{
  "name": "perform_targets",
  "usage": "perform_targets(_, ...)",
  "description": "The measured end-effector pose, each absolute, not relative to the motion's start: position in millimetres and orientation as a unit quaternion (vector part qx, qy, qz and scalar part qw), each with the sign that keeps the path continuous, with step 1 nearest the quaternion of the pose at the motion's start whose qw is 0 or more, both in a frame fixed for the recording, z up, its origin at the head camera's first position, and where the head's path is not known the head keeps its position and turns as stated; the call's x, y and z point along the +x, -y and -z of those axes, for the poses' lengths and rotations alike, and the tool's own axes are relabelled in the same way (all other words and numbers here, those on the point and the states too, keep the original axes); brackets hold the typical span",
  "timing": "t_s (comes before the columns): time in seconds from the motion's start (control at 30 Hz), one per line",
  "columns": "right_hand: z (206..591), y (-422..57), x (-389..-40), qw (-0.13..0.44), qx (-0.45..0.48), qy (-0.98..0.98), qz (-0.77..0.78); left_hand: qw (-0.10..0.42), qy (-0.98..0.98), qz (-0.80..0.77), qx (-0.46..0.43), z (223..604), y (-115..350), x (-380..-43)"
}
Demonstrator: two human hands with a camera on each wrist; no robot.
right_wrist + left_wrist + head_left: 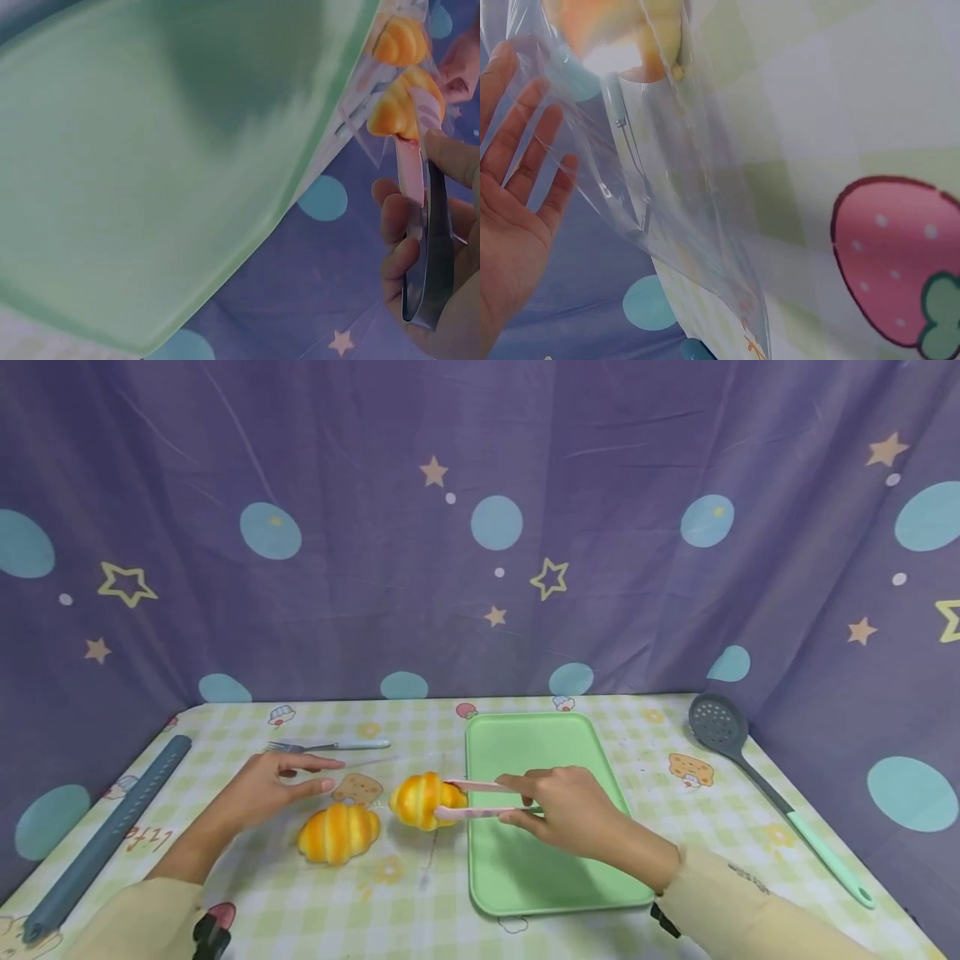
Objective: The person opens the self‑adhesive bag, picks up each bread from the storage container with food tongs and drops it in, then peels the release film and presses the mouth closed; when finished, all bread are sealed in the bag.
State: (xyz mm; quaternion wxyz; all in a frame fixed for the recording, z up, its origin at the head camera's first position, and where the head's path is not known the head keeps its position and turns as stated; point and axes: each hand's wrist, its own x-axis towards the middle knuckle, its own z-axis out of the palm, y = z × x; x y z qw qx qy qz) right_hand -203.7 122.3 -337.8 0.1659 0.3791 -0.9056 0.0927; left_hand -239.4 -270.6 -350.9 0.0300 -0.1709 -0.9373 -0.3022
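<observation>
My right hand [566, 802] holds a pair of tongs [480, 812] with pink tips, their metal body showing in the right wrist view. The tips close around a yellow-orange toy croissant [420, 800] just left of the green tray [540, 752]. A second croissant [339, 833] lies on the checked cloth to its left. Above that one, my left hand [273, 789] is held with fingers extended. In the left wrist view, a clear plastic bag [727, 277] spreads beside those fingers, with a croissant seen through it. Whether the fingers touch the plastic cannot be told.
Behind the left hand lies a fork [360, 744] with a pale blue handle. A long dark blue-grey bar [112, 827] runs along the left edge. At the right lies a grey skimmer [717, 723] with a mint handle. A purple curtain [375, 568] closes the back.
</observation>
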Motion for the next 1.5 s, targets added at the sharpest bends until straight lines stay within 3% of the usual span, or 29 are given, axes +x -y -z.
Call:
perform_targets(0.67,345,-68,-215,0.154,0.342,0.922,-0.099,0.041,0.935,0.300,-0.184,347,267,-240)
perform_targets(1.5,353,-46,-220,0.223,0.340,0.914,0.013,0.028,0.932,0.305,-0.193,347,266,-237)
